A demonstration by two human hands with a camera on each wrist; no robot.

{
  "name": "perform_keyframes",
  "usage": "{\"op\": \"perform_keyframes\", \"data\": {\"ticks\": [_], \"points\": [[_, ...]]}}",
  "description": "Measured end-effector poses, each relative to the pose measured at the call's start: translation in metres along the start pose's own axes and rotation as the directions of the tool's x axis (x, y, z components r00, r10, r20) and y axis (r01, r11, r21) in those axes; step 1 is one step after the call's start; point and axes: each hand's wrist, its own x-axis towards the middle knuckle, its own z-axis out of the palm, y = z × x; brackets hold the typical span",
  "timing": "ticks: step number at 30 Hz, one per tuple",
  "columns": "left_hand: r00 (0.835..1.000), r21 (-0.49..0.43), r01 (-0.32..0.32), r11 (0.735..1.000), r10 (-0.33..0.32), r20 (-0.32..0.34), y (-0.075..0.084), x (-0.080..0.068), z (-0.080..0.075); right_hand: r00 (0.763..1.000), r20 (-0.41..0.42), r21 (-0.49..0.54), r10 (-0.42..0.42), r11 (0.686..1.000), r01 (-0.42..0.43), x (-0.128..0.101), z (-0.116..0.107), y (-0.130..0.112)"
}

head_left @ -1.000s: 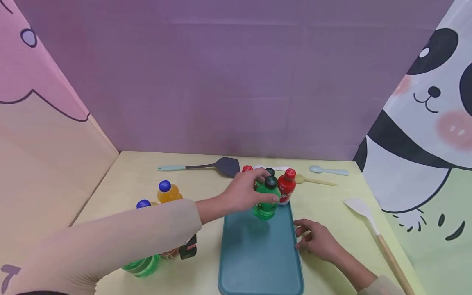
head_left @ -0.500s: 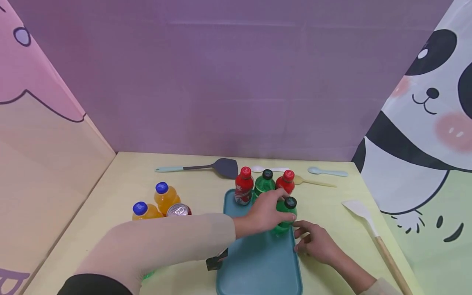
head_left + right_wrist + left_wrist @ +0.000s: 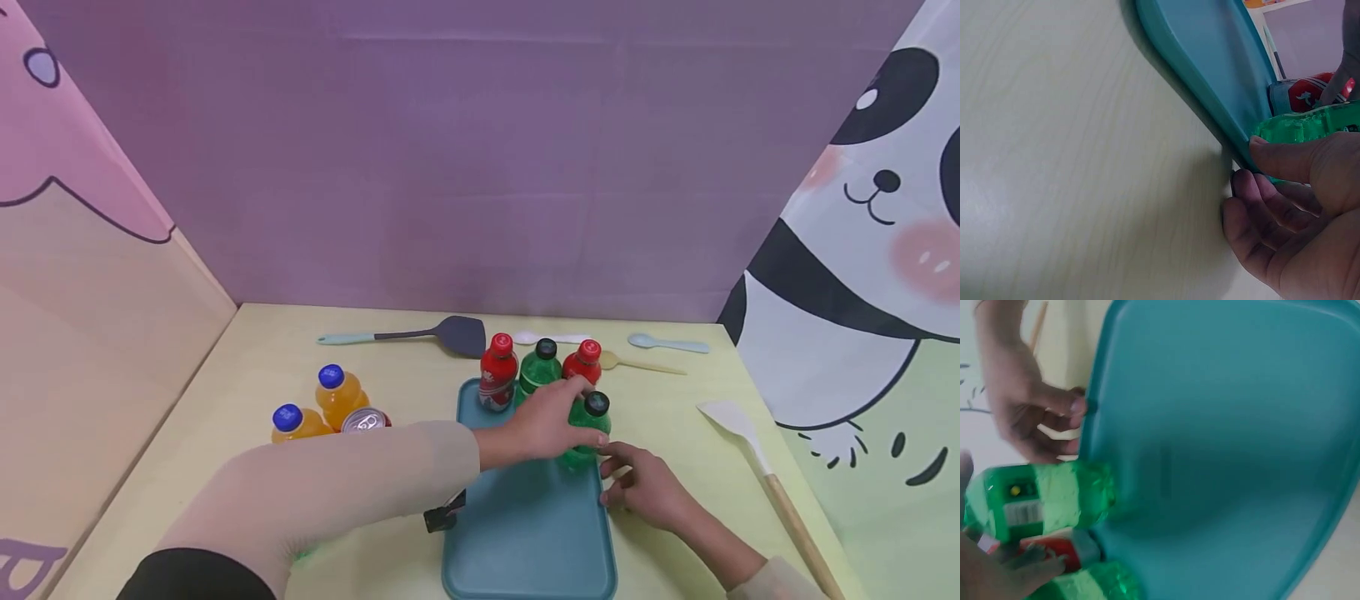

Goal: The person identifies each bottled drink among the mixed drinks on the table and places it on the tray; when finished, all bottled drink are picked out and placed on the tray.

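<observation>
My left hand (image 3: 546,423) holds a green bottle with a black cap (image 3: 590,442) upright at the right edge of the blue-green tray (image 3: 528,533). In the left wrist view this green bottle (image 3: 1047,495) has its base right at the tray rim. My right hand (image 3: 647,487) pinches the tray's right rim, thumb above and curled fingers at its outer side, seen in the right wrist view. At the tray's far end stand a red-capped bottle (image 3: 498,375), a second green bottle (image 3: 538,367) and another red bottle (image 3: 583,360), partly hidden by my left hand.
Left of the tray are two orange drink bottles (image 3: 341,398) with blue caps and a can (image 3: 366,419), partly behind my left sleeve. A dark spatula (image 3: 459,337) and several spoons lie along the back. A white spatula with a wooden handle (image 3: 795,517) lies at right.
My left hand has moved the green bottle rightward and slightly nearer, from over the tray to its right edge. My right hand has stayed at the rim.
</observation>
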Motion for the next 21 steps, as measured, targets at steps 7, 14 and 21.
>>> {"op": "perform_keyframes", "data": {"ticks": [7,14,21], "points": [[0.995,0.041,-0.055,0.998,0.051,0.085,0.007,-0.022,-0.036,1.000,-0.002,-0.008,-0.013,1.000,0.013,0.000,0.000,-0.001],[0.995,0.072,-0.095,0.993,0.093,0.029,0.019,-0.057,-0.083,1.000,-0.015,-0.023,-0.027,0.999,0.026,-0.002,-0.002,-0.001],[0.996,0.100,-0.047,0.994,0.054,-0.065,0.012,-0.099,-0.128,1.000,0.002,-0.015,-0.009,1.000,0.009,0.000,0.001,-0.001]]}}
